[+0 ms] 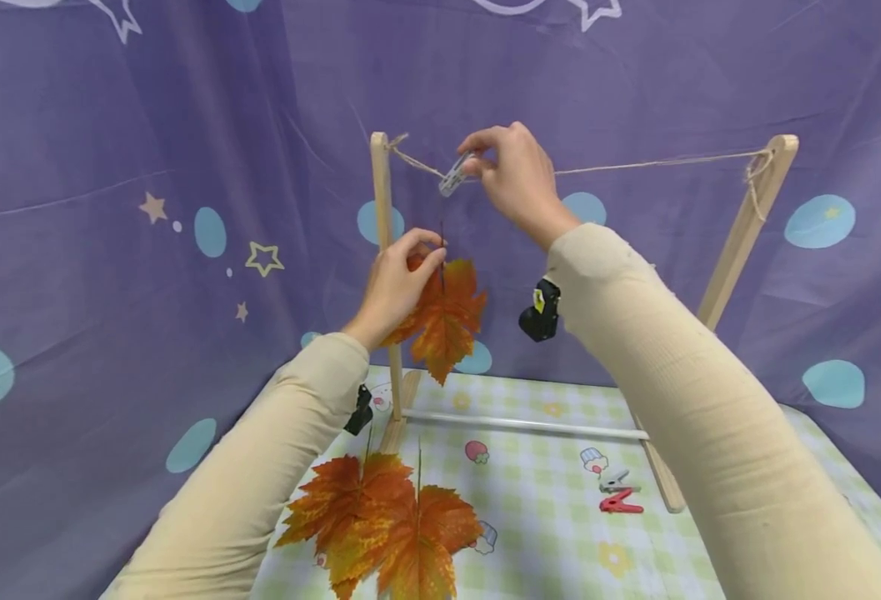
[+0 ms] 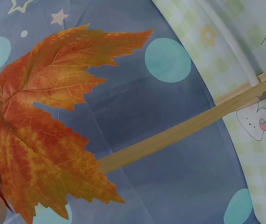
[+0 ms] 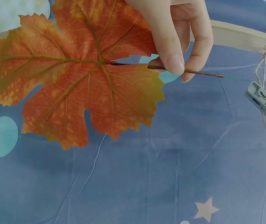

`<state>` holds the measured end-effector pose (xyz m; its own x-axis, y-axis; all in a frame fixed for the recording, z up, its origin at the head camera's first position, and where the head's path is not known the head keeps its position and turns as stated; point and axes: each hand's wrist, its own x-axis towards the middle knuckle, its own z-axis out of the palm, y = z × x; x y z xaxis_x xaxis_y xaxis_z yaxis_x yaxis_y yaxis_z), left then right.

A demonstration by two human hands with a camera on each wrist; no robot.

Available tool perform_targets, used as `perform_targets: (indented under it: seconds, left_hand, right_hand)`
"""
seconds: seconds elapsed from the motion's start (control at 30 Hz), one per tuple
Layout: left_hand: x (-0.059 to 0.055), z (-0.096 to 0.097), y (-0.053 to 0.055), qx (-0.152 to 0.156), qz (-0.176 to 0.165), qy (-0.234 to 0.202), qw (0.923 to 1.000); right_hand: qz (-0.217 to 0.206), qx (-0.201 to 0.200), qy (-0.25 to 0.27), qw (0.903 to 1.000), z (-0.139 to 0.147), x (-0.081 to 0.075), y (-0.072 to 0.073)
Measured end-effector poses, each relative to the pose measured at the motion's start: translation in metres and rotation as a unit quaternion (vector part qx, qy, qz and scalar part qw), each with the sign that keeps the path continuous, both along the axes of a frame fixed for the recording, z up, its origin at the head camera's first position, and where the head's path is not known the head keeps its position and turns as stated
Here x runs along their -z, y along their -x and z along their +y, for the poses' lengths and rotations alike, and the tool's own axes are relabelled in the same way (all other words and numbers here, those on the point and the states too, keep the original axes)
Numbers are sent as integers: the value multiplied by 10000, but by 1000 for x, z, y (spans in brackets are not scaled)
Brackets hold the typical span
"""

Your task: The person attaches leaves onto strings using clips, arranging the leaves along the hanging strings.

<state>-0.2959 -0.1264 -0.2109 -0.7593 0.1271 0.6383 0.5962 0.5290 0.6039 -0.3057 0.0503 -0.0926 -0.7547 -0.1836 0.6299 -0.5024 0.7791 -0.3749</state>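
Observation:
My left hand (image 1: 397,282) pinches the thin stem of an orange artificial maple leaf (image 1: 449,321), which hangs blade down below the twine (image 1: 635,166). Up at the line, my right hand (image 1: 517,173) holds a grey clothespin (image 1: 451,178) between thumb and fingers. In the right wrist view the clothespin (image 3: 262,100) lies across the twine, and the stem's greenish tip (image 3: 242,78) reaches close to its nose. The leaf blade (image 2: 44,140) fills the left side of the left wrist view, where most of the left hand is hidden.
Two wooden posts (image 1: 743,229) carry the twine, joined low down by a white rod (image 1: 526,425). More maple leaves (image 1: 380,525) lie on the checked tablecloth (image 1: 545,533) at the front. A grey clothespin (image 1: 617,481) and a red clothespin (image 1: 621,502) lie near the right post's foot.

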Motion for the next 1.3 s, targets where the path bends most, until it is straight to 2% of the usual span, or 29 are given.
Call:
perform_targets:
  seconds: [0.3, 0.5, 0.7, 1.1, 1.3]
  left_hand:
    - [-2, 4, 3, 50, 77, 48, 9999]
    - [-4, 3, 3, 40, 129, -76, 9999]
    - [-3, 0, 3, 25, 92, 22, 10000]
    - [-2, 0, 3, 41, 57, 112, 9999]
    - [-3, 0, 3, -3, 4, 131, 9999]
  right_hand:
    - [-19, -73, -189, 9998, 2, -2, 1]
    - [-19, -321, -297, 9990, 4, -5, 1]
    - [-188, -606, -446, 9970, 5, -4, 2]
    - [-138, -733, -678, 9949, 5, -7, 3]
    - [-289, -1055, -740, 9912, 6, -9, 3]
